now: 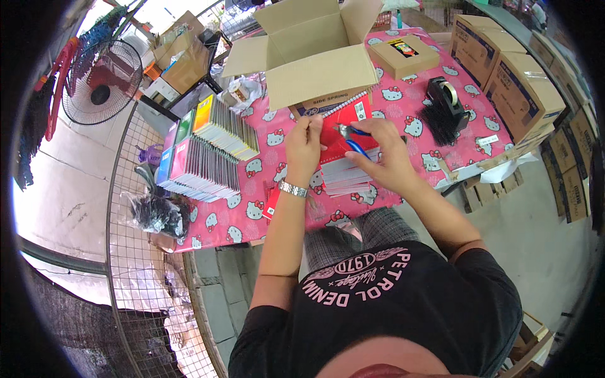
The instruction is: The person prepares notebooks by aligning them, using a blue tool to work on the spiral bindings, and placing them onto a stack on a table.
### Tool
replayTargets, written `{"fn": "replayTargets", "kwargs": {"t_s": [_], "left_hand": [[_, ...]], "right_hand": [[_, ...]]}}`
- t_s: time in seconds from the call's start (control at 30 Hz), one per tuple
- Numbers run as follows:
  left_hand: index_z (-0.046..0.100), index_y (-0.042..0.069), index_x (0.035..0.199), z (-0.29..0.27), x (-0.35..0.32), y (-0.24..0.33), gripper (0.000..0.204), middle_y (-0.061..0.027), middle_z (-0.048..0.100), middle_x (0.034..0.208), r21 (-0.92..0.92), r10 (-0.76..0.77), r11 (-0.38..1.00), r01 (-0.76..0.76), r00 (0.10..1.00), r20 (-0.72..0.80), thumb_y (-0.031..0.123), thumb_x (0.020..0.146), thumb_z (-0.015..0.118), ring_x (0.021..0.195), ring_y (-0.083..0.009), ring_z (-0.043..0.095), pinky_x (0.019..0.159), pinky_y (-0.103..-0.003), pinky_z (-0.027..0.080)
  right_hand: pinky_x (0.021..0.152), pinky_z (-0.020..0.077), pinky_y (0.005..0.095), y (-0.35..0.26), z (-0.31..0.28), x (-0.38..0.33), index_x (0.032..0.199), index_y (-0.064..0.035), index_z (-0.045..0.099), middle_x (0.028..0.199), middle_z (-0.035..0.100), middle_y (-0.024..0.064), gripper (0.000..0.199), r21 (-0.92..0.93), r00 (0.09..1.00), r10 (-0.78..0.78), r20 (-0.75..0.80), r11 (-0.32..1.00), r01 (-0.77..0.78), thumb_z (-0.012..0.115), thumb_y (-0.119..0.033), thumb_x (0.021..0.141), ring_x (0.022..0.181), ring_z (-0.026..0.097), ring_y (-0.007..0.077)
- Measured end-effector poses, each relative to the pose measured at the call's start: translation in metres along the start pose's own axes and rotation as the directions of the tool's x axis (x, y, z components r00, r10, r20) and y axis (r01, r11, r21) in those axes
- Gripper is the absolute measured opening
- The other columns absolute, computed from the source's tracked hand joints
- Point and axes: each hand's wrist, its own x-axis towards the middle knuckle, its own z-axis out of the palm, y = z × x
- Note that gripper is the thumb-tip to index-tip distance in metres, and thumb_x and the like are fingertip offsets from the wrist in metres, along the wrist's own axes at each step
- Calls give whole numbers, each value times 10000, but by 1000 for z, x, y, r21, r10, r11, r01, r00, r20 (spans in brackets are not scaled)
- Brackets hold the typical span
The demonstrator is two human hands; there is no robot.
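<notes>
Fan point(99, 94), well to the left of the open carton point(321, 79); nearer the carton on that side, stacked spiral notebooks point(205, 167) with yellow, green, pink and blue covers, resting on a pink patterned surface point(246, 220). Left hand point(304, 146), on the carton's near side: grip closed, thumb and fingers pinching the left end of the red notebook point(333, 133). This notebook lies between the two grips, just in front of the carton, atop a pile with its coiled edge toward the carton. Right hand point(389, 156), in front of the carton and toward its right: grip wrapped part-way around the pliers point(357, 148), blue handles spread, metal head over the red cover; contact with the cover cannot be told. Flat brown box point(403, 62), just right of the carton; black tape dispenser point(443, 110), farther right and nearer; closed cartons point(523, 91), well to its right.
</notes>
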Motion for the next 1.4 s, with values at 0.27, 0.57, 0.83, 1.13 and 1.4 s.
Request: {"fn": "replayTargets", "kwargs": {"t_s": [0.27,0.57,0.83,1.13,1.4], "left_hand": [[653,5,1095,2,-4,-2,185,-89,690,784,-185,28,982,-28,1000,-6,65,921,630,596,-108,642,497,-257,556],[692,4,1048,4,-9,-19,173,-66,684,768,-213,66,975,-69,998,-24,4,890,622,616,-114,648,536,-258,568],[661,-22,1100,-42,-29,-44,226,-62,684,861,-43,166,981,-188,936,-311,56,888,671,660,-116,649,539,-257,532],[659,-26,1075,-147,-173,-255,279,-110,661,847,458,-236,803,382,909,-343,127,849,716,690,-249,594,666,-374,501],[648,-15,1006,-127,-205,-260,229,-125,633,872,454,-196,809,373,900,-390,104,828,729,757,-276,597,726,-392,491]], "right_hand": [[900,390,454,-10,11,14,1164,-71,612,1104,597,112,485,-216,999,-46,7,975,46,770,-253,743,1058,537,317],[856,456,404,-19,18,14,1154,-67,640,1033,625,101,415,-249,994,-36,103,967,61,759,-217,786,981,569,289],[919,469,380,-29,16,7,1177,-54,632,1060,638,159,379,186,974,133,183,968,-167,724,-219,848,1047,593,296],[885,458,448,150,21,-145,1096,-62,638,1097,610,155,397,-458,846,508,163,798,-391,731,-290,784,1026,585,366],[801,498,481,201,0,-112,908,-58,680,1112,606,169,270,-343,720,597,354,799,-494,720,-272,750,980,594,368]]}}
